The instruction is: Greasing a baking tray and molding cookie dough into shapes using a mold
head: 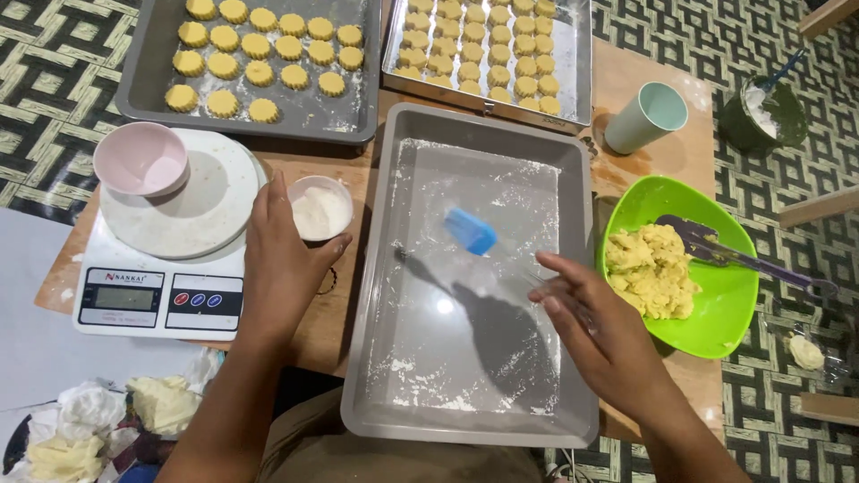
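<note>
Three trays: empty floured tray (555,179) at centre, dark tray (358,116) at 11 o'clock, shiny tray (577,54) at 12 o'clock. Dark tray holds about eighteen yellow cookies (259,72); shiny tray's rows are cut by the frame edge, count unclear. One scale (161,295) at 9 o'clock with one pink bowl (141,159) on its plate. One small white bowl (320,211) of flour just right of the scale. One green bowl (716,313) at 3 o'clock, with dough (651,268) and one purple spatula (743,259) in it. One pale cup (644,116) at 1 o'clock, one dark tub (774,116) at 2 o'clock.

Two hands. Right hand (599,331) over the floured tray at 5 o'clock, fingers pinched narrow on a clear handle; its blue brush (471,231) head hangs above tray centre. Left hand (282,259) flat, fingers together, holding nothing, thumb spread toward the white bowl, touching or just beside its rim, cannot tell which.
</note>
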